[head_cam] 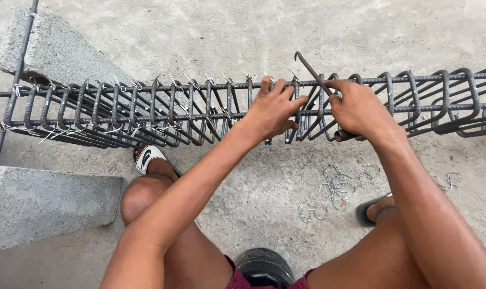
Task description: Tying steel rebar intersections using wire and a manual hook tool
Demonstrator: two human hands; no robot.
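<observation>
Rebar cage (147, 109): a long beam cage of stirrups on straight bars, lying across concrete blocks (45, 200) on the floor.
Progress: stirrups out from the left hand's side carry white wire ties along the top bar; those out past the right hand show none, so roughly half looks left.
Loose wire ties (339, 187): scattered on the floor below the right hand.
Left hand (272, 109): fingers closed around the top bar and a stirrup.
Right hand (358, 109): closed on a hooked tying tool (312, 72), hook rising above the grip.
</observation>
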